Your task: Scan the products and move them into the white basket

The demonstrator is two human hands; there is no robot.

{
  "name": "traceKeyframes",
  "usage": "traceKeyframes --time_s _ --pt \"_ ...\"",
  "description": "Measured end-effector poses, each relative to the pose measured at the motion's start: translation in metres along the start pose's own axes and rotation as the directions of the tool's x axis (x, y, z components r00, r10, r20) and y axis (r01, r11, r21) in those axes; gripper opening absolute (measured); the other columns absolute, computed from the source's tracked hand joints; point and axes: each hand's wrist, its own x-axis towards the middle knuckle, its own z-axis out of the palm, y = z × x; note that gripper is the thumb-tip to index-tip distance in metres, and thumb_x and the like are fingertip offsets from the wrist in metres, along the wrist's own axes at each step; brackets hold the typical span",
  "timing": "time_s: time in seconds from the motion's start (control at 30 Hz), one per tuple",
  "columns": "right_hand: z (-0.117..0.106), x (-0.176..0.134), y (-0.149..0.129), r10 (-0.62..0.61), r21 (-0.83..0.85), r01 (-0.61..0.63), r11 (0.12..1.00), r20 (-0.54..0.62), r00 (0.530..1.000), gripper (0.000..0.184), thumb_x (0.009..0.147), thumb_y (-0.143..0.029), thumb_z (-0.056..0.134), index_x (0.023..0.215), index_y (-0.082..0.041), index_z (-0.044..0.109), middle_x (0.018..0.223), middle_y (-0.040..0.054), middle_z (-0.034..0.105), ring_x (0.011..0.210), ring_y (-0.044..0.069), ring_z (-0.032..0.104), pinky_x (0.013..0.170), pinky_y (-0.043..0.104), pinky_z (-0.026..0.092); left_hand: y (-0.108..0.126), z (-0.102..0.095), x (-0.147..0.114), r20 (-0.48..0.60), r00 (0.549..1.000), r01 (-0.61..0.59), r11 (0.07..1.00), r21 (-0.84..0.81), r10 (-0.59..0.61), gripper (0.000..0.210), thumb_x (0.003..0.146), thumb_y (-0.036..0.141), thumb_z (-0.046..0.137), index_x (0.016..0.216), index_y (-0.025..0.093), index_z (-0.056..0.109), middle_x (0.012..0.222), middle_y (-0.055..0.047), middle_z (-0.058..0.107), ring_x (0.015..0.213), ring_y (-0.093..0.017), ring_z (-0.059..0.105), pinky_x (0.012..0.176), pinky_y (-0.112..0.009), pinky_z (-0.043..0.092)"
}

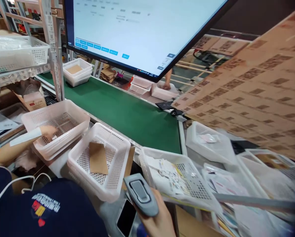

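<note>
Your right hand [161,214] gripped the grey, oblong plastic scanner [140,193] at six o'clock, presumably for steadiness; your left hand [48,131], finger closure indiscernible, rested inside the white, rectangular, perforated plastic basket [66,140] at nine o'clock.

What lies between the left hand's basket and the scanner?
Between the left hand's basket and the scanner, the head view shows another white basket with a flat brown piece inside.
</note>
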Motion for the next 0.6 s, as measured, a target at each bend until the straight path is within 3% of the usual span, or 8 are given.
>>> traceKeyframes --time_s 0.07,0.13,0.27,0.33,0.47,0.6 --pt "0.01 0.007 -0.007 -0.023 0.006 0.023 1.0 0.017 1.0 0.023 0.093 -0.032 0.064 0.114 -0.023 0.068 0.115 0.0071 0.068 0.1 0.025 0.07 0.087 0.033 0.058 -0.003 0.006 -0.011 0.073 0.997 0.019 0.999 0.038 -0.022 0.024 0.069 0.001 0.082 0.09 0.009 0.073 0.07 0.002 0.062 0.069 -0.016 0.054 0.067 -0.023 0.043" --pt "0.017 0.016 -0.019 -0.063 0.018 0.062 0.998 0.045 0.997 0.024 0.091 -0.024 0.059 0.113 -0.023 0.066 0.116 0.0075 0.066 0.102 0.024 0.069 0.088 0.033 0.057 -0.002 0.002 -0.017 0.062 0.997 0.035 0.997 0.073 -0.04 0.011 0.086 0.008 0.076 0.097 0.009 0.074 0.079 -0.002 0.066 0.075 -0.017 0.058 0.071 -0.026 0.043" --pt "0.024 0.039 -0.052 -0.166 0.017 0.166 0.986 0.216 0.962 0.035 0.082 -0.012 0.053 0.114 -0.022 0.064 0.116 0.0088 0.063 0.1 0.023 0.07 0.085 0.031 0.058 0.015 -0.029 -0.015 -0.102 0.992 0.091 0.988 0.122 -0.078 0.028 0.101 0.018 0.062 0.126 0.008 0.067 0.121 -0.015 0.07 0.1 -0.026 0.066 0.084 -0.032 0.049" --pt "0.029 0.051 -0.074 -0.159 -0.048 0.179 0.983 0.275 0.948 0.042 0.079 -0.009 0.051 0.118 -0.021 0.063 0.118 0.0099 0.061 0.099 0.023 0.069 0.085 0.033 0.058 0.035 -0.043 -0.011 -0.212 0.974 0.099 0.989 0.112 -0.074 0.033 0.102 0.024 0.061 0.133 0.011 0.063 0.125 -0.016 0.068 0.106 -0.029 0.067 0.088 -0.035 0.051" --pt "0.048 0.072 -0.122 -0.065 -0.298 0.19 0.936 0.384 0.921 0.059 0.078 -0.008 0.056 0.136 -0.018 0.058 0.128 0.0136 0.06 0.108 0.03 0.068 0.088 0.04 0.057 0.095 -0.048 -0.004 -0.327 0.935 -0.126 0.99 0.062 0.139 0.03 0.098 0.03 0.067 0.126 0.02 0.065 0.124 -0.012 0.066 0.111 -0.028 0.067 0.09 -0.035 0.055" --pt "0.066 0.085 -0.15 0.028 -0.447 0.212 0.869 0.473 0.881 0.055 0.085 -0.013 0.06 0.14 -0.017 0.057 0.132 0.0146 0.061 0.114 0.032 0.067 0.086 0.039 0.055 0.153 -0.031 0.004 -0.272 0.905 -0.331 0.943 0.038 0.328 0.023 0.095 0.026 0.068 0.118 0.022 0.066 0.122 -0.01 0.065 0.112 -0.027 0.065 0.091 -0.034 0.055"
